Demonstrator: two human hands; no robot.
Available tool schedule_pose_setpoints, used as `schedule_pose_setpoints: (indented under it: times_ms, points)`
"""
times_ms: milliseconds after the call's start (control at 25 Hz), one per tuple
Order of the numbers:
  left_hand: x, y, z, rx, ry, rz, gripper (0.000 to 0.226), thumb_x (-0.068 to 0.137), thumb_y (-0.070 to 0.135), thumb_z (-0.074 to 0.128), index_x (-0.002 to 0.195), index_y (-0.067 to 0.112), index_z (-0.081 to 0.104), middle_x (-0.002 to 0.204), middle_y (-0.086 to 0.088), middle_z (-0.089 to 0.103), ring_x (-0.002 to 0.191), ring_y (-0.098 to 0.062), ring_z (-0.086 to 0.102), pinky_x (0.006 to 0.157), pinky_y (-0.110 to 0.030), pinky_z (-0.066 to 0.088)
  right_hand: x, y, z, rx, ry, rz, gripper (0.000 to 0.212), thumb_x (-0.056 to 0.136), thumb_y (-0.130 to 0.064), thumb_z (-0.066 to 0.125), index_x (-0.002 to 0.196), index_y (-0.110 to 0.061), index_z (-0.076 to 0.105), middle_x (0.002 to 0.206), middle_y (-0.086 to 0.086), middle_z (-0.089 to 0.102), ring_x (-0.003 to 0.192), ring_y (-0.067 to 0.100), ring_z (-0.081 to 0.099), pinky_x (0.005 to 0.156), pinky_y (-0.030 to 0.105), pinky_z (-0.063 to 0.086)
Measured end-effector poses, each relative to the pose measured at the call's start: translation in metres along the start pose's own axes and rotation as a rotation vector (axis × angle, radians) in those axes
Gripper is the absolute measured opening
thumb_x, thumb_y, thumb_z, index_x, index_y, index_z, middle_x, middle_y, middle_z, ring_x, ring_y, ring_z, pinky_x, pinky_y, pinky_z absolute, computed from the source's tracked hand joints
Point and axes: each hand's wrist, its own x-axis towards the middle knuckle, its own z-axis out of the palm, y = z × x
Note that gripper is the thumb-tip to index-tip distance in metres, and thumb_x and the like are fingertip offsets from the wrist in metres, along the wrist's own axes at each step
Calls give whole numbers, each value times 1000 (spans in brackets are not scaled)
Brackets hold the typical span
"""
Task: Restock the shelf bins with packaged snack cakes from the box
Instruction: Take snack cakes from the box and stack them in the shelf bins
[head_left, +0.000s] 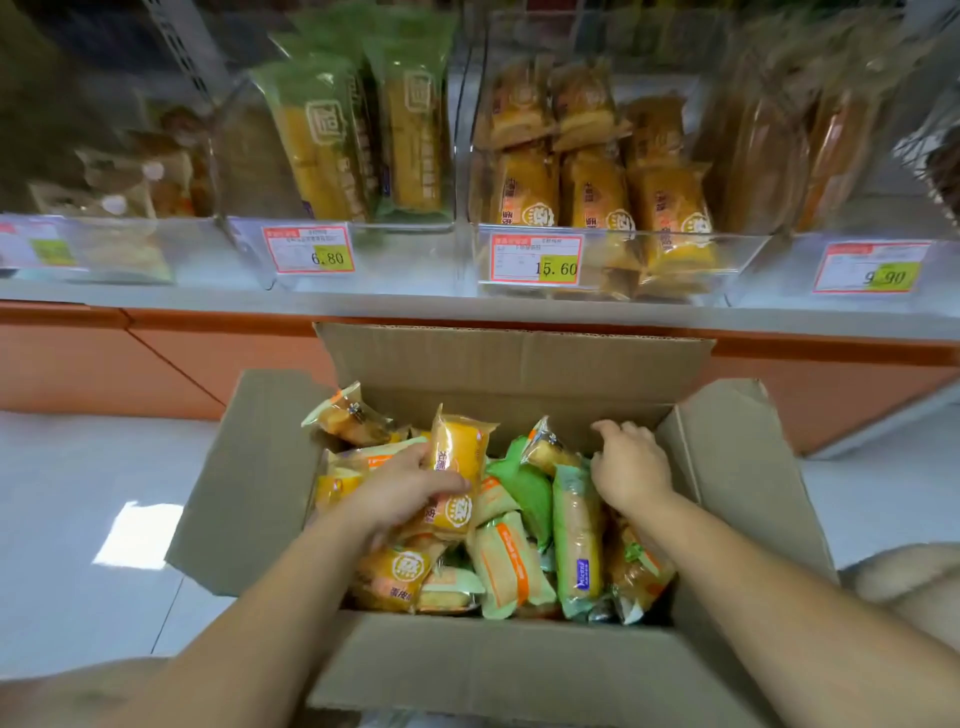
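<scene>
A white shelf (363, 304) spans the view at twelve o'clock and carries a row of clear plastic bins. At six o'clock an open cardboard box (493, 670) sits on the pale floor (78, 493) with its flaps spread outward. It is filled with a loose heap of snack cakes in yellow, green and orange wrappers.

On the shelf, the yellow-cake bin (743, 260) at one o'clock holds stacked yellow-wrapped cakes. The green-pack bin (415, 254) at eleven o'clock holds tall green-topped packs standing upright.

In the box, the left hand (410, 493) at nine o'clock grips a yellow snack cake pack (460, 447). Its thumb lies across the front, and the pack stands upright above the heap. The right hand (631, 467) at two o'clock reaches down with curled fingers just beside a long green pack (576, 540); I cannot tell whether it holds anything.

Price tags on the bin fronts read 6.80 (309, 249) and 15.60 (537, 259).
</scene>
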Motion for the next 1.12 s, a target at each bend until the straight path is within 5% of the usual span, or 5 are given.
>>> schedule_pose_setpoints:
  times_ms: [440,600,720,800,1120]
  points:
    - [-3,-8,0,38,-17,-33,43,80,20,77,118,21,58,102,-7,74,89,-24,72,79,-35,59,-20,16,8,-272,-163,-29,35,85,-12,56,119,-16,50,140,12,20,121,33,35,99,37,41]
    - [-3,-5,6,46,-17,-26,38,82,20,76,116,21,58,102,-7,73,91,-25,71,81,-36,58,-30,28,5,200,-240,8,42,77,2,58,103,-29,46,136,17,34,99,28,55,84,33,51]
    - [-2,-2,7,12,-49,-40,39,83,20,75,118,20,58,102,-7,73,90,-24,72,77,-33,57,-29,26,-19,559,-233,66,87,70,10,73,130,-41,38,122,3,50,84,20,63,62,27,52]
    - [-1,1,10,-16,-74,-38,40,83,17,75,120,18,59,103,-8,74,92,-25,72,77,-34,58,-30,26,-32,840,-271,113,107,65,11,79,143,-37,25,123,1,55,93,22,66,76,34,57]
    - [-4,16,27,-91,-146,-8,38,83,12,74,119,15,61,104,-10,75,97,-27,72,91,-45,56,-49,37,-46,1314,-497,173,66,74,19,65,131,-9,48,113,16,69,103,30,67,86,41,53]
